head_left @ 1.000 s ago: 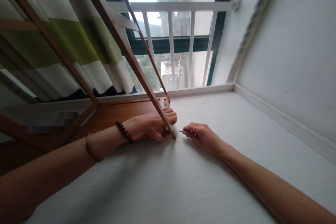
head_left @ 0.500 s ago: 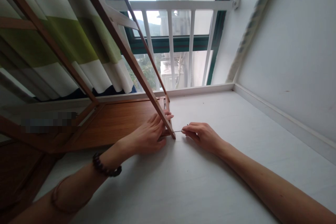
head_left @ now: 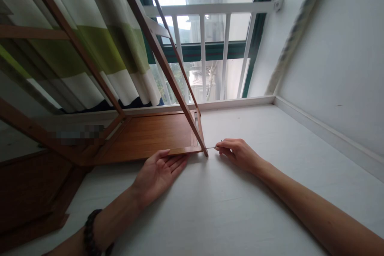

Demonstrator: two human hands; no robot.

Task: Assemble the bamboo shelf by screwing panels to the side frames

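Wooden frame [head_left: 156, 50]: warm reddish-brown, fine grain on flat panel [head_left: 153, 136]. Curtain [head_left: 99, 52]: broad stripes, cream, olive green, white, dark navy at hem. Window frame [head_left: 210, 51]: dark teal. Railing [head_left: 210, 9]: white. Floor [head_left: 228, 208]: matte white. Bead bracelet [head_left: 89, 232]: dark brown. Thin metal tool [head_left: 211, 148]: silver.

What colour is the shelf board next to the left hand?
The shelf board is reddish-brown wood, clearest in the head view.

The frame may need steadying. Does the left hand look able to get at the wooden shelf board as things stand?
Likely yes: the left hand lies open on the floor with fingertips right by the wooden shelf board, nothing between them.
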